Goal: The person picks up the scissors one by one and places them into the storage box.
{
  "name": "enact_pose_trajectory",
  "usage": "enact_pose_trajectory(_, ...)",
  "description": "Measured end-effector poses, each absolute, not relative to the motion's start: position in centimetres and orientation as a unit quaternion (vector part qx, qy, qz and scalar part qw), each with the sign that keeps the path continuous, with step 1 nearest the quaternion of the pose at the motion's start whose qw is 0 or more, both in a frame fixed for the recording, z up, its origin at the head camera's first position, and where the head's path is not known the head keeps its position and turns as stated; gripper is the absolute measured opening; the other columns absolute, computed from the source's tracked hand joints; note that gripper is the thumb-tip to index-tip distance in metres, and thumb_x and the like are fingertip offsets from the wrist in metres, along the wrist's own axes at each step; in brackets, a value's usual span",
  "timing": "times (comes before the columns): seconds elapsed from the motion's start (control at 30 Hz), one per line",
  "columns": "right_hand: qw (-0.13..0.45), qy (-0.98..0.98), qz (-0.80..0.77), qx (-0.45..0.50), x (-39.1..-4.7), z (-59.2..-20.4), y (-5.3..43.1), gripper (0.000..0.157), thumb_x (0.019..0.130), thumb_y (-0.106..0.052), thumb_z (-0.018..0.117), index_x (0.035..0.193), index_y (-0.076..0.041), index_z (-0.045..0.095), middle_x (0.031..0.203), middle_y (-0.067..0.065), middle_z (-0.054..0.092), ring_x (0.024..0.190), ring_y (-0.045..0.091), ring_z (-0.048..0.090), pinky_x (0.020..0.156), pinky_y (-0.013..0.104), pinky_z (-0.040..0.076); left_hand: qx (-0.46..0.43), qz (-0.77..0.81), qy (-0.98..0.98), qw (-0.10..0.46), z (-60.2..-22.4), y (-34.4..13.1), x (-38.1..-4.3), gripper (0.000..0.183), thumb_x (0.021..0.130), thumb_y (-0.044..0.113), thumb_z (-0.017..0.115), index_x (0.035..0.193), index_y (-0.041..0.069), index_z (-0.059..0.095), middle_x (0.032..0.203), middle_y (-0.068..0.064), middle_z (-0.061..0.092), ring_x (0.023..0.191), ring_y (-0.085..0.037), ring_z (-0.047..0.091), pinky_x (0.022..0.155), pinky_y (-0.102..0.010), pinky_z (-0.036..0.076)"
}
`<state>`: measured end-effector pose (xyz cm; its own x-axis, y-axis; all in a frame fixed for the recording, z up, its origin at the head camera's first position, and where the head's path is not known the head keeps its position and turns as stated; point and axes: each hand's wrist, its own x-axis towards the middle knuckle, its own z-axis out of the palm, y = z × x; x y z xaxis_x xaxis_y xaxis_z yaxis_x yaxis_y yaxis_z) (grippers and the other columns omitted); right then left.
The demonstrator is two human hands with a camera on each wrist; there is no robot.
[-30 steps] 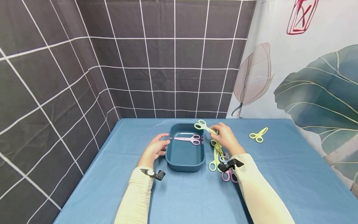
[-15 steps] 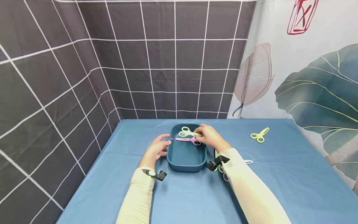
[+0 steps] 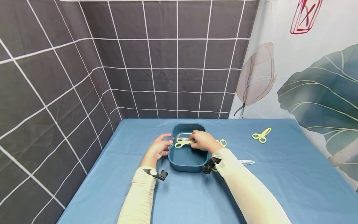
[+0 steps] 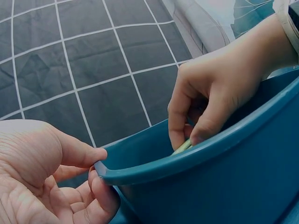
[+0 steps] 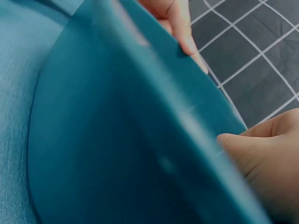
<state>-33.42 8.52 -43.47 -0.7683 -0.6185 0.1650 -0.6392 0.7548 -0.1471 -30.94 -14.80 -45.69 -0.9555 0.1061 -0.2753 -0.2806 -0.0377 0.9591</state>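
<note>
Cream sleeves (image 3: pixel 249 189): covered both forearms, which entered from the bottom edge of the head view.
Wrist cameras (image 3: pixel 156 175): black units, one mounted at each wrist.
Tabletop (image 3: pixel 181 196): blue cloth surface beneath the arms.
Blue basin (image 3: pixel 184 168): stood on the tabletop, open side up.
White blade (image 3: pixel 246 162): projected from behind the right sleeve, to the right of the basin; its other end was hidden.
Left hand (image 3: pixel 157 150): gripped the left side of the basin, thumb at the rim and fingers curled against the outer wall.
Right hand (image 3: pixel 204 141): reached over the right wall of the basin; thumb and fingertips pinched the yellow-green scissors (image 3: pixel 186 142).
Held scissors: located inside the basin, handle rings toward the left, blade end within the fingers. Contact with the basin floor could not be determined.
Handle rings (image 3: pixel 223 140): yellow-green, visible outside the basin, just beside the right hand; the remainder was hidden.
Yellow scissors (image 3: pixel 261 136): lay well apart at the right, rings nearer the person, blades directed away.
Dark backdrop (image 3: pixel 190 81): white grid lines; hung behind the tabletop and along its left.
White backdrop (image 3: pixel 316 93): hung at the far right, with a leaf print and a red mark (image 3: pixel 306 15).
</note>
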Motion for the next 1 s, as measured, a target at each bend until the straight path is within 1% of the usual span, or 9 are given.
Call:
enact_pose_trajectory(0.1, 0.057, -0.933, 0.085, 0.346, -33.51, -43.71, 8.51, 0.004, 0.079, -0.024, 0.064, 0.083, -0.024, 0.065, 0.08, -0.008, 0.046, 0.067, 0.011, 0.043, 0.058, 0.027, 0.036, -0.069, 0.719, 0.678, 0.136, -45.63, -14.75, -30.94, 0.044, 0.088, 0.01, 0.06, 0.128, 0.021, 0.049, 0.09, -0.014, 0.055, 0.058, -0.013, 0.051, 0.045, -0.026, 0.046)
enact_pose_trajectory(0.17, 0.062, -0.93, 0.076, 0.354, -33.57, -43.8, 8.51, 0.002, 0.078, -0.024, 0.064, 0.079, -0.024, 0.062, 0.081, -0.008, 0.046, 0.067, 0.011, 0.043, 0.057, 0.027, 0.036, -0.067, 0.718, 0.679, 0.136, -45.63, -14.75, -30.95, 0.043, 0.088, 0.01, 0.06, 0.128, 0.021, 0.049, 0.087, -0.013, 0.055, 0.058, -0.013, 0.051, 0.045, -0.026, 0.046)
enact_pose_trajectory(0.3, 0.064, -0.928, 0.068, 0.36, -33.63, -43.81, 8.44, 0.003, 0.077, -0.023, 0.064, 0.078, -0.024, 0.061, 0.08, -0.008, 0.047, 0.066, 0.01, 0.044, 0.056, 0.026, 0.037, -0.065, 0.719, 0.679, 0.137, -45.67, -14.78, -31.0, 0.043, 0.088, 0.009, 0.059, 0.128, 0.021, 0.049, 0.085, -0.012, 0.055, 0.057, -0.012, 0.05, 0.045, -0.025, 0.046)
enact_pose_trajectory(0.53, 0.058, -0.93, 0.055, 0.358, -33.71, -43.73, 8.23, 0.004, 0.076, -0.022, 0.064, 0.08, -0.021, 0.064, 0.08, -0.008, 0.049, 0.066, 0.01, 0.045, 0.057, 0.027, 0.04, -0.063, 0.72, 0.677, 0.136, -45.57, -14.82, -30.86, 0.043, 0.089, 0.009, 0.058, 0.129, 0.02, 0.048, 0.081, -0.01, 0.054, 0.056, -0.011, 0.05, 0.043, -0.025, 0.045)
enact_pose_trajectory(0.6, 0.061, -0.931, 0.048, 0.358, -33.71, -43.8, 8.17, 0.002, 0.075, -0.021, 0.064, 0.076, -0.022, 0.062, 0.076, -0.008, 0.048, 0.063, 0.01, 0.044, 0.056, 0.027, 0.039, -0.063, 0.721, 0.677, 0.134, -45.59, -14.83, -30.84, 0.043, 0.089, 0.008, 0.058, 0.129, 0.02, 0.048, 0.081, -0.01, 0.054, 0.056, -0.011, 0.049, 0.043, -0.025, 0.045)
enact_pose_trajectory(0.7, 0.058, -0.933, 0.032, 0.355, -33.67, -43.82, 8.05, 0.01, 0.076, -0.02, 0.064, 0.07, -0.023, 0.057, 0.072, -0.007, 0.046, 0.06, 0.011, 0.042, 0.054, 0.027, 0.036, -0.063, 0.719, 0.679, 0.133, -45.62, -14.8, -30.84, 0.044, 0.088, 0.008, 0.059, 0.129, 0.02, 0.048, 0.081, -0.009, 0.053, 0.056, -0.011, 0.049, 0.043, -0.025, 0.045)
enact_pose_trajectory(0.8, 0.046, -0.936, 0.017, 0.349, -33.6, -43.73, 7.91, 0.016, 0.077, -0.019, 0.064, 0.066, -0.023, 0.053, 0.068, -0.006, 0.045, 0.058, 0.012, 0.041, 0.054, 0.028, 0.036, -0.064, 0.719, 0.679, 0.133, -45.58, -14.75, -30.79, 0.045, 0.087, 0.007, 0.06, 0.129, 0.019, 0.048, 0.08, -0.009, 0.053, 0.055, -0.011, 0.049, 0.043, -0.024, 0.045)
enact_pose_trajectory(0.9, 0.034, -0.939, 0.0, 0.343, -33.51, -43.62, 7.76, 0.016, 0.079, -0.019, 0.065, 0.068, -0.023, 0.054, 0.068, -0.006, 0.046, 0.059, 0.011, 0.042, 0.055, 0.028, 0.037, -0.064, 0.719, 0.679, 0.133, -45.55, -14.73, -30.74, 0.045, 0.087, 0.007, 0.06, 0.129, 0.019, 0.048, 0.08, -0.009, 0.052, 0.055, -0.011, 0.049, 0.043, -0.024, 0.044)
enact_pose_trajectory(1.0, 0.035, -0.939, -0.014, 0.341, -33.4, -43.55, 7.63, 0.014, 0.08, -0.019, 0.065, 0.069, -0.023, 0.056, 0.068, -0.006, 0.046, 0.06, 0.011, 0.043, 0.056, 0.028, 0.039, -0.065, 0.719, 0.679, 0.131, -45.5, -14.73, -30.7, 0.044, 0.087, 0.008, 0.06, 0.128, 0.019, 0.048, 0.079, -0.01, 0.052, 0.056, -0.011, 0.049, 0.042, -0.023, 0.044)
